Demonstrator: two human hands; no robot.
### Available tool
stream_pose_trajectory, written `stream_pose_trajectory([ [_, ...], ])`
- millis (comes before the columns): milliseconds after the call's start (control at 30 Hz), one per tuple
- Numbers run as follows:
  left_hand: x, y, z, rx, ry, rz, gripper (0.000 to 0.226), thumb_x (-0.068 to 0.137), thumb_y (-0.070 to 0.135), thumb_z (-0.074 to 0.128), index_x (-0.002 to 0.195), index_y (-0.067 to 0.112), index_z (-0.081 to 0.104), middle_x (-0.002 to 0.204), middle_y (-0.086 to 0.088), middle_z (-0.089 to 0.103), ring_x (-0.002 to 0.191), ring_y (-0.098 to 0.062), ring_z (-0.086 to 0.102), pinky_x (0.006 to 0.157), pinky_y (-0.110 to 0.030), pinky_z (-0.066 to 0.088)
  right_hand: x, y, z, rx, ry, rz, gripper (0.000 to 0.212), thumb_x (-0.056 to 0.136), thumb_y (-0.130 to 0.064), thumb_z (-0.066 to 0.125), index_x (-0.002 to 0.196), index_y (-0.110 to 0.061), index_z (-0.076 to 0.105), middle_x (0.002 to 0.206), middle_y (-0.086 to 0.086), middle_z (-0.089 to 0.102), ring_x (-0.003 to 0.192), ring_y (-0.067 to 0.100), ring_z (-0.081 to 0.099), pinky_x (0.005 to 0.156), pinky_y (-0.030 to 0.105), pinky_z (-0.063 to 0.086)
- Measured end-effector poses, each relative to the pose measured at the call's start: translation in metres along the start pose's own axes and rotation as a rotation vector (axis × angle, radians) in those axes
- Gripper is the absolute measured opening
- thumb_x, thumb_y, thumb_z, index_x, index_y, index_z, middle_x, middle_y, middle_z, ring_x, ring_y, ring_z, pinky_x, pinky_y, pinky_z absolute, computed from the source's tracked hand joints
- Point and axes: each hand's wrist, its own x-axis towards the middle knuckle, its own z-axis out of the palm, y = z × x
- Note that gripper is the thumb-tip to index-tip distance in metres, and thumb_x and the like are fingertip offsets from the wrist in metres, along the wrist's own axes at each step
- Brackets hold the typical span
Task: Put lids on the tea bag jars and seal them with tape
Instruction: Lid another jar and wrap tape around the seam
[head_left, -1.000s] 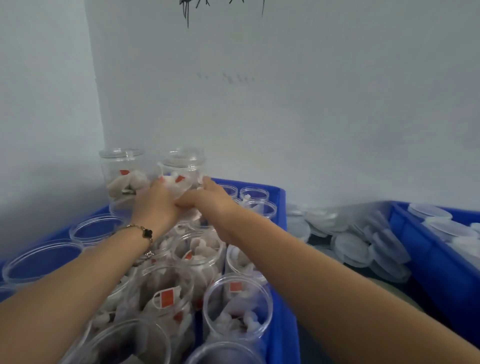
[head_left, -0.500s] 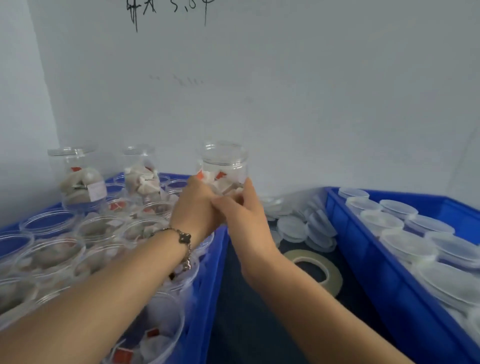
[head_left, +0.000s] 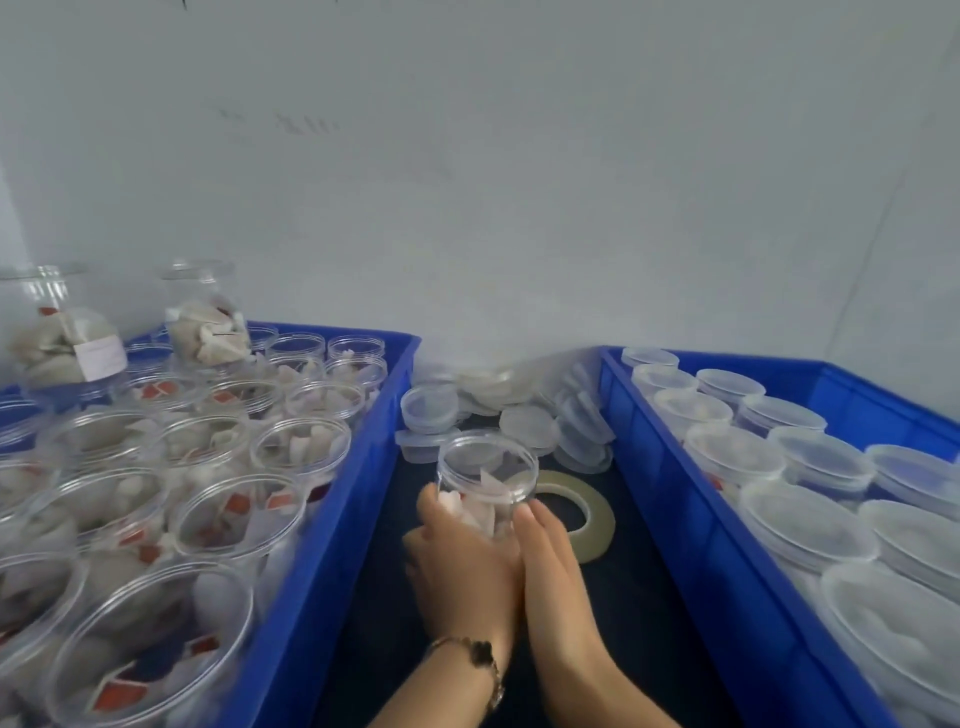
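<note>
Both hands hold one open tea bag jar (head_left: 485, 480) upright over the dark surface (head_left: 644, 597) in the gap between two blue crates. The left hand (head_left: 462, 571) has its grip wrapped round the jar's lower body, fingers curled about it; the right hand (head_left: 550, 566) lies along the jar's right side with straighter fingers pressed against the plastic (how far they curl round it I cannot quite tell). The jar has no lid on. A bracelet (head_left: 480, 660) sits on the left wrist. Just right of the jar, a roll of tape (head_left: 597, 525) lies flat on the surface. Behind it is a heap of loose lids (head_left: 524, 431). The left crate (head_left: 332, 519) is packed with open jars of tea bags; the right crate (head_left: 675, 519) holds lidded jars.
</note>
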Motion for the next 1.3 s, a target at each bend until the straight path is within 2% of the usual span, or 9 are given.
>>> stream_pose_trajectory([
  [233,0.022,-0.027,0.026,-0.145,-0.045,0.067,0.088,0.045,0.060,0.081,0.106,0.031,0.024,0.101,0.007,0.050,0.084,-0.015,0.054,0.065,-0.029,0.045,0.056,0.005,-0.026,-0.207,0.356,-0.052,0.013,0.094,-0.020,0.050,0.089,-0.031,0.056,0.089,-0.014,0.059,0.079,-0.001,0.054,0.059,0.017,0.036],
  [400,0.034,-0.040,0.037,-0.243,-0.061,0.160,0.104,0.037,0.053,0.081,0.129,0.033,0.038,0.119,0.013,0.053,0.103,-0.010,0.057,0.079,-0.027,0.047,0.120,-0.001,-0.049,-0.361,0.487,-0.067,0.020,0.091,-0.012,0.052,0.103,-0.025,0.060,0.096,-0.006,0.059,0.078,0.008,0.056,0.060,0.022,0.040],
  [533,0.040,-0.044,0.038,-0.243,-0.089,0.268,0.102,0.042,0.048,0.084,0.133,0.031,0.040,0.125,0.013,0.051,0.113,-0.007,0.052,0.091,-0.031,0.048,0.179,0.003,-0.066,-0.987,0.382,-0.160,0.022,0.090,-0.016,0.057,0.110,-0.020,0.064,0.128,0.000,0.052,0.101,0.014,0.055,0.081,0.031,0.046],
  [700,0.043,-0.049,0.036,-0.221,-0.076,0.301,0.104,0.047,0.047,0.085,0.137,0.026,0.037,0.129,0.010,0.048,0.118,-0.009,0.048,0.096,-0.034,0.045,0.223,0.016,-0.068,-1.405,0.165,-0.080,0.043,0.095,-0.028,0.049,0.136,-0.015,0.048,0.157,0.007,0.015,0.140,0.032,0.019,0.113,0.047,0.021],
  [800,0.043,-0.052,0.037,-0.205,-0.080,0.324,0.105,0.047,0.049,0.084,0.138,0.026,0.035,0.130,0.010,0.046,0.118,-0.008,0.046,0.097,-0.030,0.044,0.227,0.015,-0.066,-1.584,0.121,0.016,0.036,0.097,-0.026,0.044,0.124,-0.005,0.056,0.136,0.020,0.047,0.122,0.035,0.045,0.104,0.044,0.038],
  [867,0.043,-0.053,0.037,-0.195,-0.084,0.327,0.107,0.047,0.052,0.082,0.138,0.026,0.034,0.131,0.010,0.045,0.119,-0.007,0.045,0.098,-0.029,0.043,0.221,0.006,-0.065,-1.551,0.223,-0.161,0.024,0.095,-0.016,0.047,0.100,-0.002,0.066,0.107,0.018,0.063,0.094,0.031,0.059,0.082,0.039,0.051],
  [1000,0.044,-0.053,0.037,-0.215,-0.086,0.308,0.110,0.045,0.057,0.079,0.140,0.027,0.032,0.133,0.011,0.044,0.119,-0.007,0.044,0.097,-0.026,0.042,0.188,-0.042,-0.052,-1.152,0.625,-0.540,0.016,0.090,-0.006,0.048,0.101,-0.012,0.058,0.094,0.006,0.060,0.081,0.022,0.058,0.065,0.034,0.046],
  [1133,0.043,-0.054,0.039,-0.235,-0.103,0.288,0.110,0.042,0.060,0.076,0.139,0.029,0.032,0.132,0.010,0.044,0.118,-0.008,0.045,0.096,-0.028,0.043,0.143,-0.095,-0.026,-0.186,0.436,-0.404,0.019,0.084,0.001,0.047,0.091,-0.016,0.052,0.067,0.001,0.057,0.042,0.008,0.055,0.040,0.021,0.041],
  [1300,0.046,-0.056,0.040,-0.234,-0.095,0.317,0.109,0.045,0.057,0.080,0.139,0.030,0.032,0.129,0.015,0.043,0.111,0.001,0.040,0.089,-0.020,0.037,0.117,-0.068,-0.010,-0.706,0.072,-0.147,0.008,0.085,-0.011,0.058,0.078,-0.013,0.060,0.070,-0.001,0.061,0.058,0.008,0.054,0.049,0.020,0.042],
])
